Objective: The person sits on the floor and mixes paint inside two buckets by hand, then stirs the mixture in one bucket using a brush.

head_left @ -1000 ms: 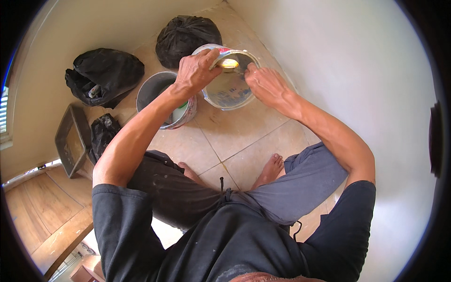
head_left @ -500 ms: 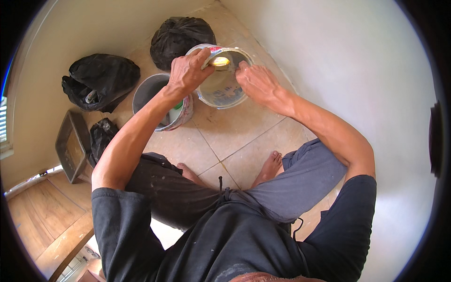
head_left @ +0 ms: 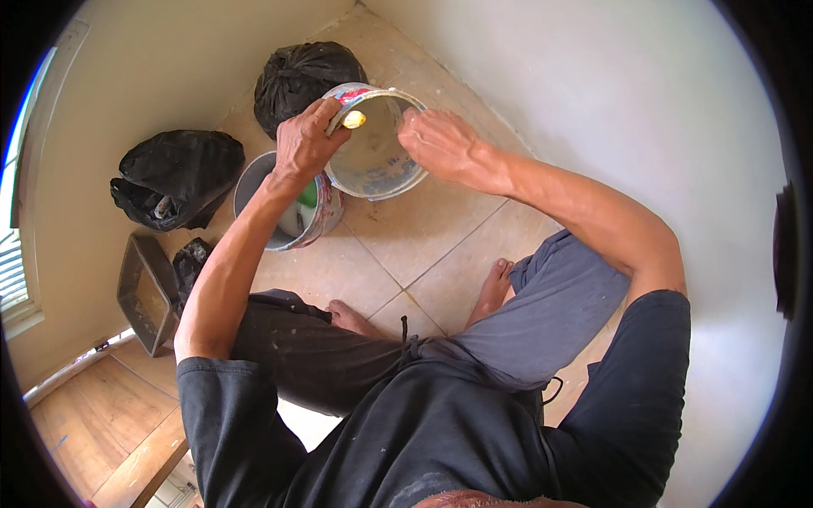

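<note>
A white plastic bucket [head_left: 377, 176] is tilted so that its opening faces me, with whitish and bluish smears inside. My left hand [head_left: 306, 142] grips its left rim, thumb reaching over the edge. At the right rim, the closed fingers of my right hand [head_left: 447, 148] hold the edge. A small bright yellow patch [head_left: 354, 119] shows just inside by my left thumb; whether it is an object or a reflection is unclear. Just left of it, a second bucket [head_left: 326, 227] stands upright, holding something green [head_left: 307, 195] and a pale content, partly hidden by my left forearm.
Behind the buckets sits a tied black plastic bag [head_left: 305, 76]. Another black bag [head_left: 182, 173], partly opened, lies at the left. A grey rectangular trough [head_left: 146, 296] and a small black bag [head_left: 190, 262] are nearer me. Walls meet behind; my feet rest on the tiled floor [head_left: 406, 241].
My hands and the tilted bucket have shifted slightly left in the picture. The whole view has also moved a little, with the floor things appearing lower. Both hands keep their hold.
</note>
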Demonstrator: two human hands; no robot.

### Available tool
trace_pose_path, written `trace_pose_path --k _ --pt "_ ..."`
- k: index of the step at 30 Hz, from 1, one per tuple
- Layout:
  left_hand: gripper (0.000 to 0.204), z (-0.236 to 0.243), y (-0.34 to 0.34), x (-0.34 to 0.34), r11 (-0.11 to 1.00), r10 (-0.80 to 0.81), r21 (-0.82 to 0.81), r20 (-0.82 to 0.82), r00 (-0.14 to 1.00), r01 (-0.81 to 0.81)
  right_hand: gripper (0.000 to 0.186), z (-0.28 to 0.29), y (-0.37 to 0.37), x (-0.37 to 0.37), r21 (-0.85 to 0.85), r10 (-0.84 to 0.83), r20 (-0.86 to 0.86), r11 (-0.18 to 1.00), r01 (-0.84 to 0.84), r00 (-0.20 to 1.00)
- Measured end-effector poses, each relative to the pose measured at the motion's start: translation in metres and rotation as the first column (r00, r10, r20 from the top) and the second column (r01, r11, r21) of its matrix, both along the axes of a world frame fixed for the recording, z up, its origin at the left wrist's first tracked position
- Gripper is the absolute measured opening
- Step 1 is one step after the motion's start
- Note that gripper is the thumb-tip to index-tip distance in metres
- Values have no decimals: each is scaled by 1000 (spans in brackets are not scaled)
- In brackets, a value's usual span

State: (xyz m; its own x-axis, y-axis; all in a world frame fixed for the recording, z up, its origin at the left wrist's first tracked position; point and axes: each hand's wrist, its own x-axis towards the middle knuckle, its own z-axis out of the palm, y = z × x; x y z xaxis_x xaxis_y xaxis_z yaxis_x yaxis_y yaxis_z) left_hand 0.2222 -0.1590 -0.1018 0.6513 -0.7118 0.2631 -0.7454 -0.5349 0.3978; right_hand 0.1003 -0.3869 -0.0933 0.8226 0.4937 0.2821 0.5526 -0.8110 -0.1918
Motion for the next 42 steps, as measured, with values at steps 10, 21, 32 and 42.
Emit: trace_pose_path --k 10,21,32,42 --pt "34 -1 0 1 999 -45 27 -4 999 45 9 -3 6 -5 -64 -47 -79 997 42 996" --pt "32 0 -4 -5 1000 -13 9 6 1000 12 5 -6 18 -1 -13 3 -87 1000 -4 996" --pt "36 0 -3 -4 999 -38 -7 -15 999 38 11 -4 1 1 -134 -14 -59 991 6 998" --pt "33 5 -17 -7 1000 10 21 -40 999 -10 13 -24 -5 -5 -124 27 36 992 -22 999"
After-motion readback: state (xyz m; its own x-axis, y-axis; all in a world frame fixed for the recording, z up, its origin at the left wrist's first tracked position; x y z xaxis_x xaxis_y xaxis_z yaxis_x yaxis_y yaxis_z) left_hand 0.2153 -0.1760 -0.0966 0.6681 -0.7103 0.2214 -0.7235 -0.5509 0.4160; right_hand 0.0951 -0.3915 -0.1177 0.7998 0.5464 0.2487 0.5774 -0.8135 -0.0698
